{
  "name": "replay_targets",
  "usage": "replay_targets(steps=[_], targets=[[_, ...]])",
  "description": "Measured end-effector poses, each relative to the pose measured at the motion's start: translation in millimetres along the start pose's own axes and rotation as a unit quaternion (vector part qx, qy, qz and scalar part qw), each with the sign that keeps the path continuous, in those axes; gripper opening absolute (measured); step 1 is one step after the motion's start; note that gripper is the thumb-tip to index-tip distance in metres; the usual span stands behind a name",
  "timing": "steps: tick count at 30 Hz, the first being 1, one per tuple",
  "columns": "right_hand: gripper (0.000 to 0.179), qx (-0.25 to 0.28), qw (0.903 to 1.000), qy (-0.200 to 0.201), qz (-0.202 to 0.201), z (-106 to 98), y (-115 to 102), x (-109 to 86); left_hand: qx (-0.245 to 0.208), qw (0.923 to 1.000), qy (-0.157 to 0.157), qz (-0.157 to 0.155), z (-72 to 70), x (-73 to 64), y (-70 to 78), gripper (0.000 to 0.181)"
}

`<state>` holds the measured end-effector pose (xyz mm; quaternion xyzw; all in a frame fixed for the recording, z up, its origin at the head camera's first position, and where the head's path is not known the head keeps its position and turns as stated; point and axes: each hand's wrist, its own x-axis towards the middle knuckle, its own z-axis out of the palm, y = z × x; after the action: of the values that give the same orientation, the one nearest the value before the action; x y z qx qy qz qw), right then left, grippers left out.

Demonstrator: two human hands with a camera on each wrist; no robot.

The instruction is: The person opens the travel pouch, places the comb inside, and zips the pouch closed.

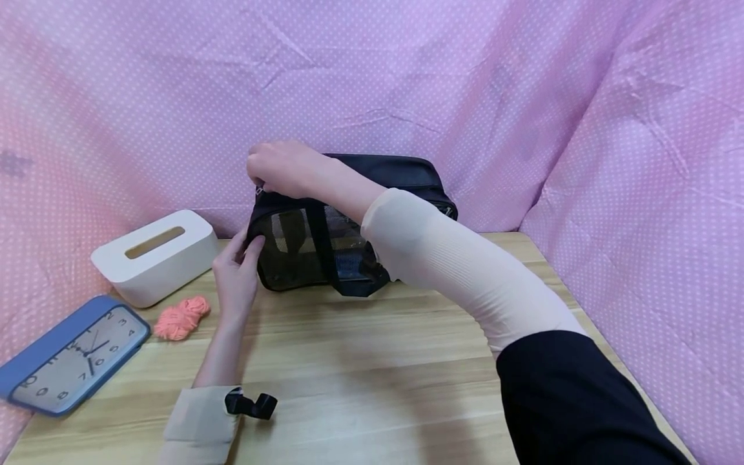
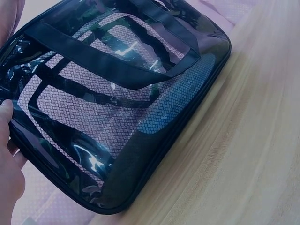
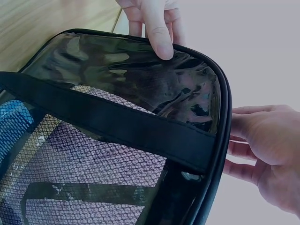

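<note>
A black bag [image 1: 290,248] with a see-through front panel, dark straps and a zipper along its top edge stands at the back of the table. My left hand [image 1: 237,274] grips its left side, thumb on the clear front and the other fingers behind. Across the bag reaches my right hand [image 1: 285,169], fingers curled at the upper left corner, where a metal zipper pull [image 1: 259,190] shows beneath them. In the right wrist view the right fingertips go out of sight behind the bag's edge. Through the panel, mesh and a blue patch [image 2: 178,101] are visible.
Left of the bag is a white tissue box [image 1: 168,255] with an oval slot. In front of it lie a coral yarn bundle [image 1: 181,318] and a blue clock [image 1: 81,358]. Pink dotted cloth [image 1: 372,77] hangs behind and at both sides of the wooden table [image 1: 349,374].
</note>
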<state>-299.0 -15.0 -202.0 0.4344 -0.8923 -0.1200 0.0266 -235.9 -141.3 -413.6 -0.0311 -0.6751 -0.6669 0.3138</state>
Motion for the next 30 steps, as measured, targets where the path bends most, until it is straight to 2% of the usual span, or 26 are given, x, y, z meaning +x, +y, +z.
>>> replay_targets(steps=[10, 17, 24, 30], targets=[[0.025, -0.028, 0.9981, 0.048, -0.026, 6, 1, -4.0, 0.003, 1.0000, -0.002, -0.005, 0.2, 1.0, -1.1, 0.029], [0.029, -0.029, 0.9954, 0.090, -0.013, 11, 2, -3.8, -0.007, 1.0000, -0.003, 0.003, 0.3, 0.9, -1.7, 0.027], [0.021, 0.010, 0.9891, 0.140, 0.045, 15, 4, -4.9, -0.020, 0.9997, -0.005, 0.009, 2.1, 1.4, -0.8, 0.027], [0.014, 0.092, 0.9768, 0.160, 0.109, 16, 6, -7.2, -0.024, 0.9996, -0.004, 0.011, 2.7, 2.0, -1.0, 0.028]])
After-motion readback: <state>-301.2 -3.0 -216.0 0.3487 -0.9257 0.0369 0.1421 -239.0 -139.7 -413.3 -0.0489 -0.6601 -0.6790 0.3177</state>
